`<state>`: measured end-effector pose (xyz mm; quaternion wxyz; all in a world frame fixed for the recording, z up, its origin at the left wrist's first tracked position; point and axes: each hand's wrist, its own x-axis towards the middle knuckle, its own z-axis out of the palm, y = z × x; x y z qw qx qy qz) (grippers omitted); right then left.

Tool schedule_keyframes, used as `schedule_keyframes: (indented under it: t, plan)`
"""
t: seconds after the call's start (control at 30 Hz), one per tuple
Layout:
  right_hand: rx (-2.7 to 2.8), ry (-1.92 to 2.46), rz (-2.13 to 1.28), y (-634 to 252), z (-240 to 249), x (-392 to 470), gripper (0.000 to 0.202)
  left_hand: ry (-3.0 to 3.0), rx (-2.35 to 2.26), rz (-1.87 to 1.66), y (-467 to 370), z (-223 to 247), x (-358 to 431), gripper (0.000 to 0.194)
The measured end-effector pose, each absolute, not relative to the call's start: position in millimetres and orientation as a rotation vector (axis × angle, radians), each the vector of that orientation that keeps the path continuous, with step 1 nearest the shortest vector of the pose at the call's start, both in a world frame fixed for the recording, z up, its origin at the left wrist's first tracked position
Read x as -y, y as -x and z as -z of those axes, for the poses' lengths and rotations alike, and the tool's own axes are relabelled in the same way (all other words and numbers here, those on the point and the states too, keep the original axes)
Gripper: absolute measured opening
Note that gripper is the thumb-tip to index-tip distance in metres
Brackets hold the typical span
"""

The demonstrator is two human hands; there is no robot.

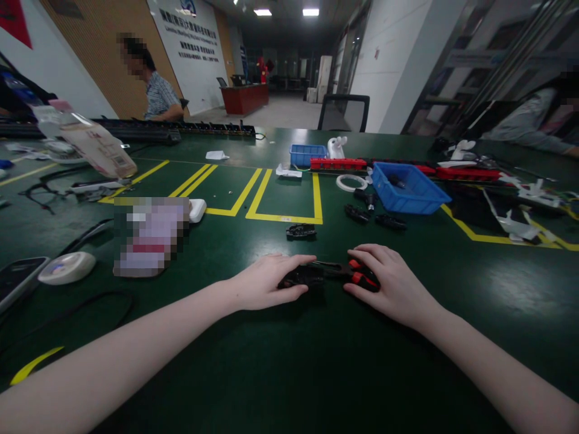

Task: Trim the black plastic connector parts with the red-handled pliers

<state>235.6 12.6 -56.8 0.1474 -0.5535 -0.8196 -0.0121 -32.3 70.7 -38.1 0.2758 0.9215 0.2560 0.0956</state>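
Observation:
My left hand [271, 280] is wrapped round a black part [305, 277], its thumb and fingers on either side of it. My right hand [391, 286] grips the red and black handles of pliers [362, 278]. The dark jaws of the pliers point left and meet the black part; whether they bite on it cannot be made out. Just beyond my left hand lies another black part [301, 231]. Two more black pieces, one at the left [357, 213] and one at the right [391, 222], rest on the green table [316, 374] in front of a blue tray [411, 188].
A phone [154, 238], a white case [197, 210] and a roll of tape [67, 267] lie at the left. Farther back are a small blue basket [307, 155], red strips [339, 164] and a white ring [351, 182]. A person [158, 90] sits across at the far left.

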Motion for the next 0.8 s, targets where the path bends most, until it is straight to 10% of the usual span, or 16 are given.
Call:
schedule_keyframes:
  t: [0.17, 0.57, 0.8]
  plan:
    - [2.390, 1.672, 0.107, -253, 59, -7, 0.077, -2.472, -0.697, -0.248, 33, 40, -72, 0.050]
    - [2.216, 1.626, 0.197, -253, 58, 7, 0.050, -2.652, -0.758, -0.237, 31, 45, -70, 0.031]
    - [2.135, 1.552, 0.256, -252, 52, 12, 0.047, -2.931, -0.906, -0.127, 29, 38, -62, 0.052]
